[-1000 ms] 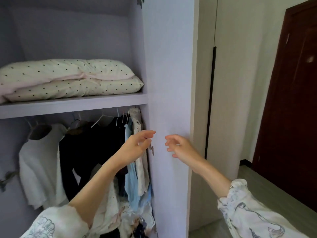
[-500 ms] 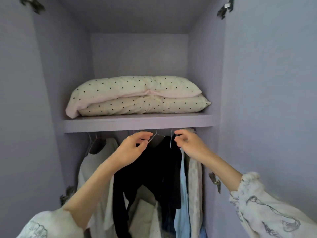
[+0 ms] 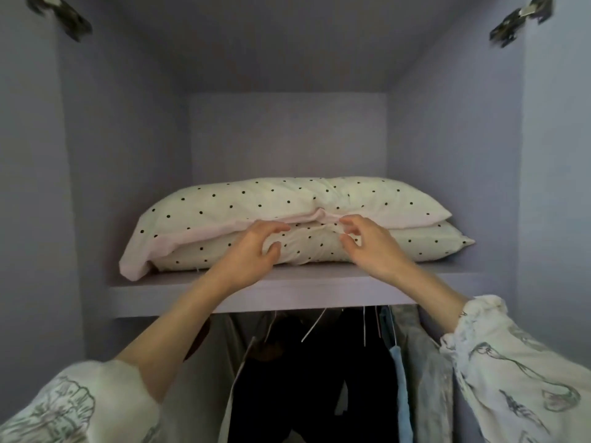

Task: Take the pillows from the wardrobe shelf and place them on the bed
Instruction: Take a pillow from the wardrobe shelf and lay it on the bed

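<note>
While both hands reach in, two dotted pillows lie stacked on wardrobe shelf (image 3: 287,295).
Left hand (image 3: 252,251) & right hand (image 3: 367,244) hover at front edge of lower pillow (image 3: 415,247), fingers spread, holding nothing yet. Upper pillow (image 3: 256,203) looks soft, light, floppy; prob. best to grip both ends or scoop from under w/ forearms.

this was a home bedroom, seen at an open built-in wardrobe with pale lilac panels (image 3: 128,155). a lilac shelf board (image 3: 287,295) carried two stacked cream pillows with black dots (image 3: 256,203). beneath it, dark and light-blue garments (image 3: 319,378) hung on thin wire hangers (image 3: 315,324), and metal door hinges (image 3: 508,27) sat at the top corners.
</note>
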